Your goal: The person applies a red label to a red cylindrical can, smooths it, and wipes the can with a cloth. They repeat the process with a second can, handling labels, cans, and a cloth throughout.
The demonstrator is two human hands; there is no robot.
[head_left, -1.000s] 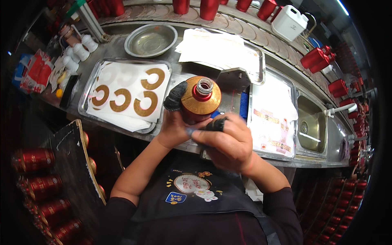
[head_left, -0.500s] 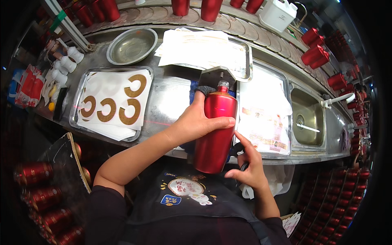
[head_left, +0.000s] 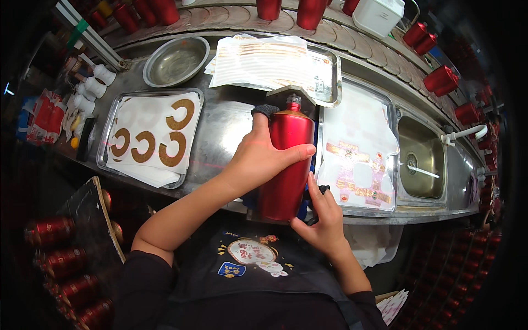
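A shiny red bottle (head_left: 283,179) with a clear neck stands slightly tilted at the front edge of the metal bench, in front of a metal bracket (head_left: 300,91). My left hand (head_left: 267,154) is wrapped round its upper body, thumb across the front, other fingers hidden behind. A dark wrap (head_left: 265,110) shows at that hand's fingertips. My right hand (head_left: 325,220) is against the lower right side of the bottle, forefinger along the side and thumb at the base. Something black (head_left: 323,190) is on or behind its fingers; I cannot tell what.
On the left, a tray (head_left: 103,159) holds sheets with gold C-shaped decals; a metal bowl (head_left: 176,61) is behind it. Another tray (head_left: 336,82) bears striped sheets, and the right tray (head_left: 394,159) patterned decals. Further right is a sink (head_left: 421,157). A conveyor (head_left: 220,21) carries red bottles along the back.
My right hand has come in from beside the bottle to touch its lower side. The bottle and left hand have shifted slightly left. Red bottles on the conveyor have moved right.
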